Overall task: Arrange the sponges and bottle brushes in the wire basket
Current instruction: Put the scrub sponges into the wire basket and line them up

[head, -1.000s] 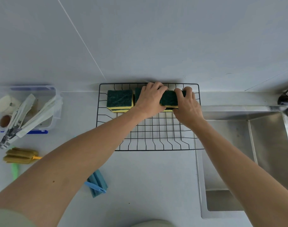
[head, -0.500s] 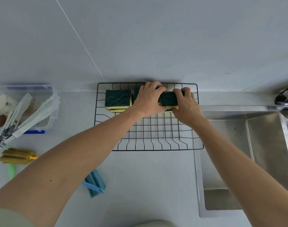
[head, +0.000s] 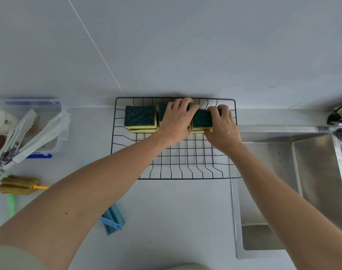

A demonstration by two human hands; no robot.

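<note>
Sponges lined along basket point(head: 125, 145) far side; right hand point(head: 222, 127) pinching last sponge point(head: 202, 118), left hand point(head: 178, 119) pressed flat on middle one; brushes point(head: 18, 185) left outside.

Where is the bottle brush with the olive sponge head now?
The olive-headed bottle brush lies on the counter at the head view's far left, outside the black wire basket, just below the clear plastic container.

Left edge of the frame — a clear plastic container point(head: 58, 121) holding white tongs point(head: 20, 137); a steel sink point(head: 294, 191) fills the right, faucet point(head: 339, 115) above — blue clips point(head: 112, 221) at lower centre.
</note>
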